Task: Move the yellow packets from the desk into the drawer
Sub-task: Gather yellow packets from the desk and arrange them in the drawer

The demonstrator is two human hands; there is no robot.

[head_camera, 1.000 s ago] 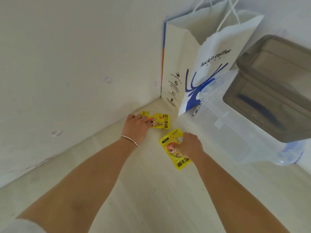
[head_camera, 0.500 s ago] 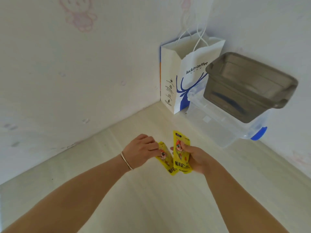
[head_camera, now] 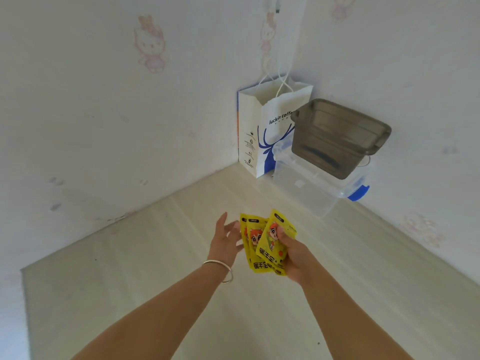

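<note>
Several yellow packets [head_camera: 265, 245] with a cartoon figure are fanned together above the pale desk [head_camera: 155, 281]. My right hand [head_camera: 293, 253] grips them from the right, thumb across the front packet. My left hand [head_camera: 226, 242], a silver bangle on its wrist, is beside the packets' left edge with its fingers spread and loose; its fingertips are at or near that edge. No drawer is in view.
In the desk's far corner stands a white and blue paper bag [head_camera: 259, 141]. Next to it a smoky grey plastic box [head_camera: 337, 136] sits on a clear lidded box with a blue clip [head_camera: 311, 188]. Walls close the desk at back and right.
Both hands lifted a packet off the desk and came together. The packets are now all in my right hand, and my left hand has let go and spread its fingers.
</note>
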